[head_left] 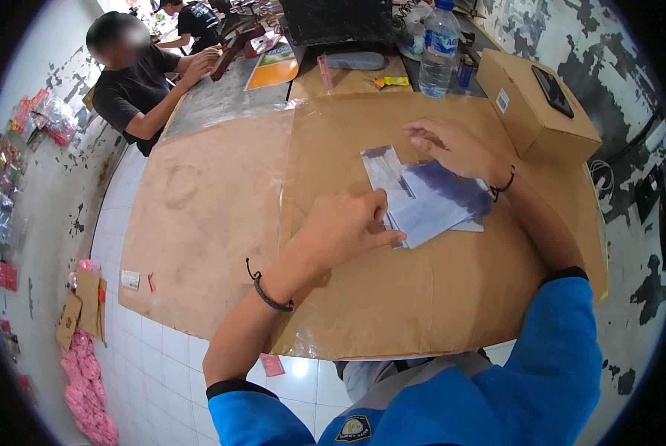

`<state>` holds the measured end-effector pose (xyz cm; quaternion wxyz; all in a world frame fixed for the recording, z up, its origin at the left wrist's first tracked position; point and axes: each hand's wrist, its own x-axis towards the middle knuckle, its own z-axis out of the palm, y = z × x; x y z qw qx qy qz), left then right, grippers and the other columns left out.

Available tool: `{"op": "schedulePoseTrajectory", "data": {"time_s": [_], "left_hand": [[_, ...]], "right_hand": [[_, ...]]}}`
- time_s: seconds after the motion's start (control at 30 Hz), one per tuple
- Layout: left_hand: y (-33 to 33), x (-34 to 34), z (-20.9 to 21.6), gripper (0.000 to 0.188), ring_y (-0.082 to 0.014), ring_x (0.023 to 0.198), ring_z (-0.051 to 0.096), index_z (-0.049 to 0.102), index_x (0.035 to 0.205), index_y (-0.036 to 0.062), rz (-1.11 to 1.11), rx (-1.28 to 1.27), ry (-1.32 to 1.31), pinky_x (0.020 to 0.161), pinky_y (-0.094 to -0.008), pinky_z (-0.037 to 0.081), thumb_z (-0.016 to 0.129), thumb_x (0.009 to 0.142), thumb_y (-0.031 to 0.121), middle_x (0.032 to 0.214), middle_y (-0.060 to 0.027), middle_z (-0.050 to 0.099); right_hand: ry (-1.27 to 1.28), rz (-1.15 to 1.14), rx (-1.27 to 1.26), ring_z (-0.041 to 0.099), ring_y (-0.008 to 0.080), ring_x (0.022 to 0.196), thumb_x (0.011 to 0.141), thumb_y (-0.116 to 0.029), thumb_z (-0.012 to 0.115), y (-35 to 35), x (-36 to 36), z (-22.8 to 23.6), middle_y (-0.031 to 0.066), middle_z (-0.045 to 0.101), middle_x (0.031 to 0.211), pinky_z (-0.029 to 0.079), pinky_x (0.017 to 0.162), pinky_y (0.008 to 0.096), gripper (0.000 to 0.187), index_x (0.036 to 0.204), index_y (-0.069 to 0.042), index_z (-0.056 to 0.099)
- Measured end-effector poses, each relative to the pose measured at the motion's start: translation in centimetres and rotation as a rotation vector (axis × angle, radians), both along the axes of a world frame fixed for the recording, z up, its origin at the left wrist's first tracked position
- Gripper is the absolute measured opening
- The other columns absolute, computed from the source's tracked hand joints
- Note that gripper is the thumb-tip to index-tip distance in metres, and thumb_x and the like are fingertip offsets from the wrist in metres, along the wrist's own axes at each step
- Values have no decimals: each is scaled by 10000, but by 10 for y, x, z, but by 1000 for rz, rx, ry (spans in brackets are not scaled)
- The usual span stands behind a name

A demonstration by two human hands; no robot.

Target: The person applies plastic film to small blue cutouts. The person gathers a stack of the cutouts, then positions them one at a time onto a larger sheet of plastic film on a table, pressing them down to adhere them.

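A loose, overlapping pile of flat pale blue-white sheets or sleeves (428, 215) lies on the brown-covered table (363, 305). Across the far right of the pile runs a dark violet, sheer-looking patch (452, 186); whether it is film or shadow I cannot make out. A separate greyish-white strip (381, 169) sticks out at the pile's far left. My left hand (348, 229) is at the pile's left edge, thumb and forefinger apart, its other fingers partly hidden. Above the far side hovers my right hand (456, 147), fingers stretched leftward, holding nothing visible.
A cardboard box (537, 108) with a phone (552, 91) on top stands at the right. Beyond the pile are a water bottle (438, 52) and a yellow packet (391, 81). A person (136, 89) works at the far left, holding a dark brown object (236, 50).
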<state>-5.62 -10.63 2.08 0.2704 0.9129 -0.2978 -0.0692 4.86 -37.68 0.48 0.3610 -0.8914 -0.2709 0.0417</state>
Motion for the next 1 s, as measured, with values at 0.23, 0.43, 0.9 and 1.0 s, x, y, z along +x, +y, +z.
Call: {"op": "schedulePoseTrajectory", "data": {"time_s": [0.23,0.43,0.9,1.0], "left_hand": [[-2,-4,-25,797,-354,1033,607,540,1210,6,-148,-66,-289,876,-425,470,831,729,572,1047,-159,597],[-5,-4,-30,779,-319,1003,619,525,1263,-11,-4,-175,-203,875,-432,485,828,769,509,1021,-150,599],[-2,12,-38,741,-301,1014,647,513,1375,46,185,-231,-106,877,-425,496,861,777,310,1027,-135,663],[-5,12,-35,752,-297,1087,621,485,1393,78,217,-245,-39,951,-446,442,841,786,344,1011,-104,672]], "right_hand": [[-358,388,-230,506,347,1319,937,-272,700,-21,-60,20,155,585,1396,400,1115,430,447,1313,-45,620],[-263,164,-230,469,381,1347,895,-307,744,-27,-86,6,182,547,1438,382,1131,447,545,1354,-51,601],[166,-113,-371,628,307,1051,893,-303,782,-27,-115,51,199,640,1256,493,936,415,787,1499,29,407],[-90,130,-349,622,337,1207,856,-364,819,-44,-119,42,222,550,1429,473,1037,368,928,1547,20,334]]}}
